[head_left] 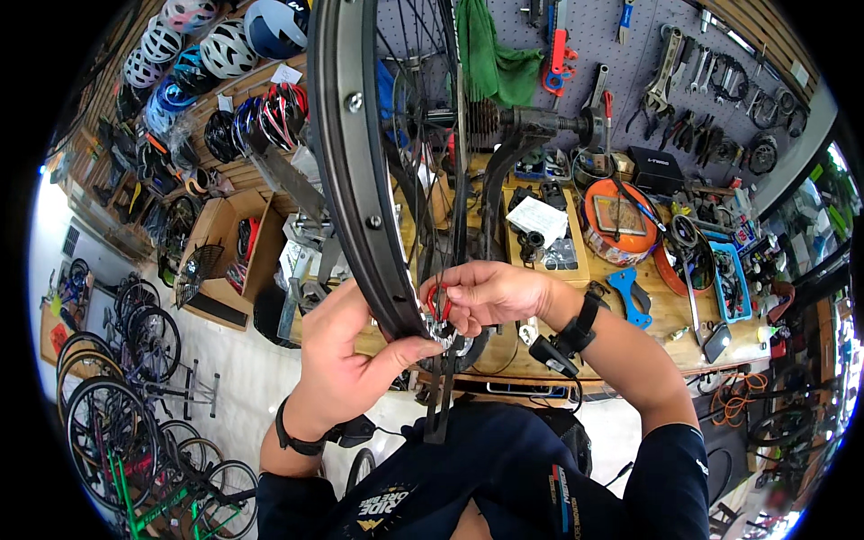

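A black bicycle wheel rim stands upright in front of me, in a dark stand on the bench. My left hand is wrapped round the rim's lower left side; its thumb reaches across toward the spokes, and its fingers are partly hidden behind the rim. At the spokes' lower ends, my right hand pinches a small red spoke wrench close to the rim's inner side. Fingers cover part of the wrench. Below my hands hang dark flat arms, reaching toward my shirt.
The wooden bench bears a blue tool, a round orange-lidded tin, a blue basket and a phone. Tools hang on the pegboard. Helmets line the left wall; bicycles stand at lower left.
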A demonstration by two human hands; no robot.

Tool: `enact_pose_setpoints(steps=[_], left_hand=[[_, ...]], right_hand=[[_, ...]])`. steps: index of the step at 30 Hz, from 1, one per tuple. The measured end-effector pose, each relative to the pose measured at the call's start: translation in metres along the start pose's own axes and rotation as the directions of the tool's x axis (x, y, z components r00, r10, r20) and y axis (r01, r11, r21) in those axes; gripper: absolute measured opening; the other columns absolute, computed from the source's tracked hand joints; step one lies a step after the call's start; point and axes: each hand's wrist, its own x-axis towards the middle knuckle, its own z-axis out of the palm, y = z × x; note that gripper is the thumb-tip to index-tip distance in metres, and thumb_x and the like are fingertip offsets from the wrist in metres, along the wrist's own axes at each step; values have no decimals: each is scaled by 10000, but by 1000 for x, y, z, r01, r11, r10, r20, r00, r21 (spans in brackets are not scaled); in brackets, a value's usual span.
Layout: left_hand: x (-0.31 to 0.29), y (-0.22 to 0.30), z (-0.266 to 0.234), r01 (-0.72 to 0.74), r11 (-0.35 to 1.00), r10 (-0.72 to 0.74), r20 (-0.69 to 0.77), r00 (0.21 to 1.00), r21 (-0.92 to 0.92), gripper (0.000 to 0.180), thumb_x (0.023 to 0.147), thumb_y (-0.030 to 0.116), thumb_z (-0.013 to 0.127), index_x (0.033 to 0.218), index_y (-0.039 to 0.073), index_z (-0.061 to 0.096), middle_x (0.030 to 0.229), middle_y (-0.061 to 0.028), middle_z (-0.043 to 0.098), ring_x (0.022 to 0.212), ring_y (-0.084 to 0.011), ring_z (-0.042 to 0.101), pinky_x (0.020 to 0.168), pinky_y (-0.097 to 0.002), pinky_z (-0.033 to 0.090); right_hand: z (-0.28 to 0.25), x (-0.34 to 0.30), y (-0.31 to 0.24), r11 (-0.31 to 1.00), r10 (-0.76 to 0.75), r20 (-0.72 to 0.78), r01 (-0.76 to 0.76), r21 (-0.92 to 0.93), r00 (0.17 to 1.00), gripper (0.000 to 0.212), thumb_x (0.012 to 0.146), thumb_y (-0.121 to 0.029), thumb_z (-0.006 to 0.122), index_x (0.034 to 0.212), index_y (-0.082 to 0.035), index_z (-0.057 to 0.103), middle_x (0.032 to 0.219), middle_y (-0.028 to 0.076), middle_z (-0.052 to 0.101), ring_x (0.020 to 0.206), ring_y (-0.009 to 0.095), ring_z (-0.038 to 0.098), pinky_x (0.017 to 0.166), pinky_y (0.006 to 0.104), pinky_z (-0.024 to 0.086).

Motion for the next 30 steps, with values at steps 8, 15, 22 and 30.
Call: enact_pose_setpoints(steps=[8, 15, 22, 30], left_hand=[[1, 0, -1, 20, 1000, -20, -24, 1000, 1, 350, 717, 138, 866, 979, 8, 671, 840, -68, 648, 696, -168, 630, 635, -276, 473], [-21, -20, 6, -3, 1000, 2, 54, 999, 29, 357, 714, 56, 866, 990, -24, 654, 927, -68, 647, 831, -135, 628, 736, -264, 503], [-20, -18, 7, 2, 999, -3, 22, 1000, 44, 337, 717, 59, 862, 979, -16, 663, 902, -69, 655, 769, -145, 633, 708, -274, 494], [-12, -15, 6, -60, 997, 59, 18, 998, 52, 325, 742, 102, 852, 984, -16, 669, 860, -81, 654, 646, -142, 632, 592, -255, 483]], right_hand=[[16, 16, 0, 712, -148, -366, -158, -684, 919, 442, 970, -432, 590, 906, 3, 642, 647, 120, 625, 652, 227, 661, 597, 340, 510], [35, 23, 4, 386, -479, -521, -364, -848, 707, 466, 838, -405, 729, 831, 47, 617, 775, 233, 649, 785, 386, 659, 715, 437, 515], [20, 44, 14, 376, -505, -491, -331, -865, 710, 340, 772, -185, 726, 951, 70, 590, 712, 191, 623, 687, 242, 642, 662, 356, 505], [-20, 7, 2, 992, 127, -11, -127, -23, 992, 316, 1001, -243, 586, 1223, -17, 574, 861, -29, 573, 689, 47, 510, 568, 182, 392]])
